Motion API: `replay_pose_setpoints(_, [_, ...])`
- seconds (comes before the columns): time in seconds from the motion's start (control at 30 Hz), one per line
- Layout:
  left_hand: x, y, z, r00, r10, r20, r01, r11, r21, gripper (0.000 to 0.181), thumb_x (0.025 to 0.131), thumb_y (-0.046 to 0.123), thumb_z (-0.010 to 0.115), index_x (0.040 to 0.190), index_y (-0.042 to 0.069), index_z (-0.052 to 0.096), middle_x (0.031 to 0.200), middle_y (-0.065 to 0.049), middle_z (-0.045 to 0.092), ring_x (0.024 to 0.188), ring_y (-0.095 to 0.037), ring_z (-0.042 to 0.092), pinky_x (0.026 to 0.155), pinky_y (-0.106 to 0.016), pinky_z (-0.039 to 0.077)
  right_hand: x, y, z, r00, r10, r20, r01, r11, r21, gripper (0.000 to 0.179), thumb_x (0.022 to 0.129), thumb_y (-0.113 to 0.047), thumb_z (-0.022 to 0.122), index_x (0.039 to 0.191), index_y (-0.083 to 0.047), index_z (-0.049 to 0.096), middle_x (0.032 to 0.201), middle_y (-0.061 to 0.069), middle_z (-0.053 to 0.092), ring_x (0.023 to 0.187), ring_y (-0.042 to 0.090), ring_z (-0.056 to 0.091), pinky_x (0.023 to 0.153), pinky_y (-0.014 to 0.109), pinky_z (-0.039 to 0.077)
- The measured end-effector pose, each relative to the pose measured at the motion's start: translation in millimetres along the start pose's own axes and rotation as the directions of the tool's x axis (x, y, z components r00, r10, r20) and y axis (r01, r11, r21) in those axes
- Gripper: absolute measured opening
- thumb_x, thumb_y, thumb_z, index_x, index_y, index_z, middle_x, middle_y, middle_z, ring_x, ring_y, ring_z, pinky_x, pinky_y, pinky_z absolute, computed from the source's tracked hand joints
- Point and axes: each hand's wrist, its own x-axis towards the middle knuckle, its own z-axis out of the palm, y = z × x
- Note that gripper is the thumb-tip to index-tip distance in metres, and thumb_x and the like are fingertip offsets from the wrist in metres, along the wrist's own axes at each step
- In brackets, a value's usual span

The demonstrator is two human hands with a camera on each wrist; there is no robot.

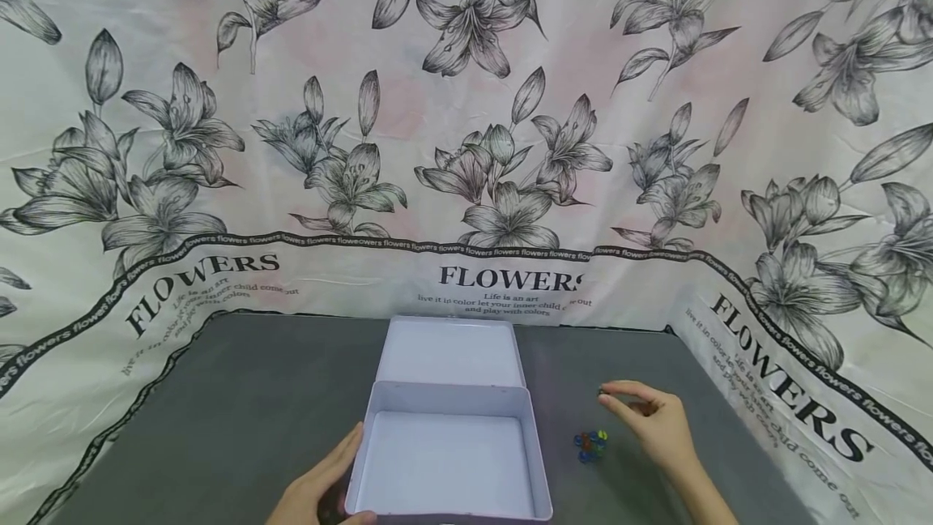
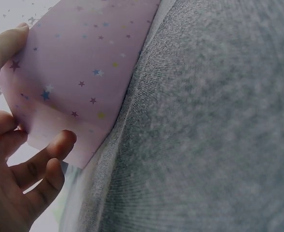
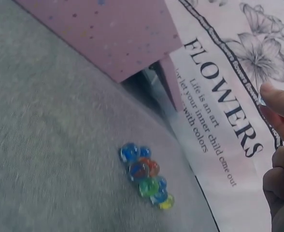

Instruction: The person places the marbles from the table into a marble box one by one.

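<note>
A metal-looking box (image 1: 443, 464), pale inside, lies with its lid folded open to the back. Its outside (image 2: 91, 58) is pink with small stars. My left hand (image 1: 321, 480) holds the box's front left corner, fingers along the left wall and thumb at the front. Raised over the table on the right, my right hand (image 1: 656, 420) pinches a small glass marble (image 1: 601, 391) between thumb and index fingertip; the fingertips hide most of it. Below and left of that hand, several glass marbles (image 3: 149, 186) in blue, green, orange and yellow sit clustered together, to the right of the box.
A grey cloth (image 1: 277, 395) covers the table. Behind and along both sides rises a white curtain (image 1: 503, 201) printed with flowers and lettering. The opened lid (image 1: 452, 351) reaches nearly to the back edge.
</note>
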Motion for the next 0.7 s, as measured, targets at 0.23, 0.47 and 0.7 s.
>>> replay_pose_setpoints(0.23, [2.4, 6.1, -2.7, 0.990, -0.113, 0.081, 0.122, 0.985, -0.123, 0.090, 0.081, 0.042, 0.080, 0.155, 0.018, 0.034, 0.159, 0.002, 0.033, 0.130, -0.018, 0.048, 0.094, -0.024, 0.049, 11.6, -11.0, 18.8, 0.999, -0.014, 0.037, 0.011, 0.998, 0.067, 0.021, 0.086, -0.016, 0.078, 0.104, -0.005, 0.076, 0.109, 0.007, 0.074, 0.040, 0.005, 0.043, 0.039, 0.026, 0.037])
replay_pose_setpoints(0.47, [1.6, 4.9, -3.0, 0.993, -0.097, 0.060, 0.103, 0.989, -0.106, 0.087, 0.083, 0.041, 0.079, 0.155, 0.019, 0.036, 0.159, 0.003, 0.034, 0.134, -0.014, 0.044, 0.098, -0.025, 0.047, 34.6, -36.2, 47.2, 0.990, -0.092, 0.108, 0.082, 0.992, 0.092, 0.019, 0.087, -0.011, 0.076, 0.104, -0.002, 0.075, 0.103, 0.014, 0.074, 0.038, -0.005, 0.024, 0.033, 0.025, 0.025])
replay_pose_setpoints(0.7, [1.2, 2.3, -0.5, 0.999, -0.035, 0.000, 0.035, 0.998, 0.052, 0.088, 0.080, 0.046, 0.079, 0.153, 0.020, 0.038, 0.157, 0.001, 0.038, 0.137, -0.013, 0.041, 0.098, -0.034, 0.050, 59.8, -61.7, 83.6, 0.952, -0.240, 0.191, 0.220, 0.968, 0.119, 0.015, 0.085, -0.014, 0.078, 0.100, -0.011, 0.078, 0.102, 0.007, 0.075, 0.040, -0.006, 0.022, 0.036, 0.020, 0.025])
